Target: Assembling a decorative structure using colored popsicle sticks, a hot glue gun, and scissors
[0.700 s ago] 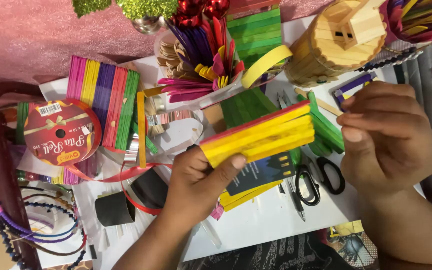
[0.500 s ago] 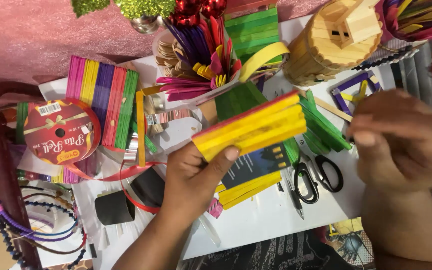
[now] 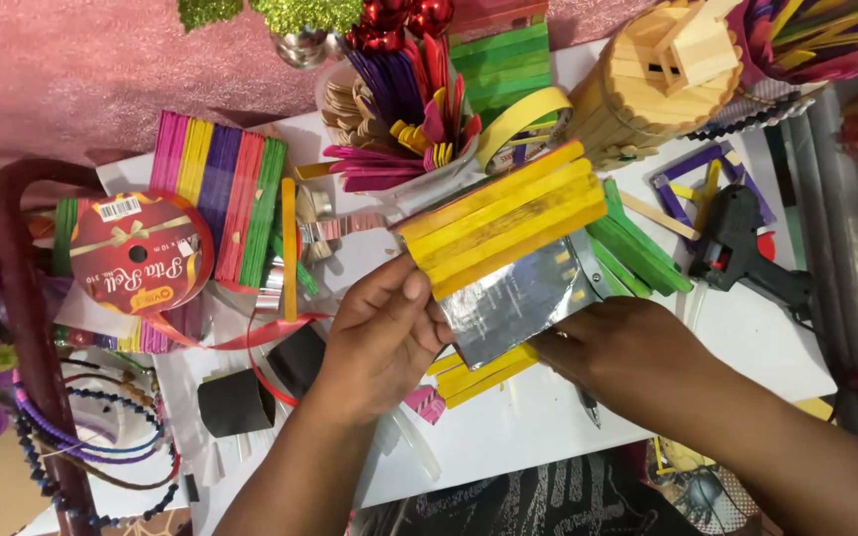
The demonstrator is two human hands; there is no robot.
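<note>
both hands (image 3: 389,333) on yellow stick panel (image 3: 503,223), seemingly

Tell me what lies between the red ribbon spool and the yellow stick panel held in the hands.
In the head view, between the red ribbon spool and the yellow stick panel lie a row of coloured craft sticks, one orange stick and silver ribbon.

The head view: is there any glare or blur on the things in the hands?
In the head view the light is bright and even; the yellow stick panel is sharp, the silver sheet under it shows pale glare, the left hand and right hand are slightly soft, and the white table looks nearly washed out.
</note>
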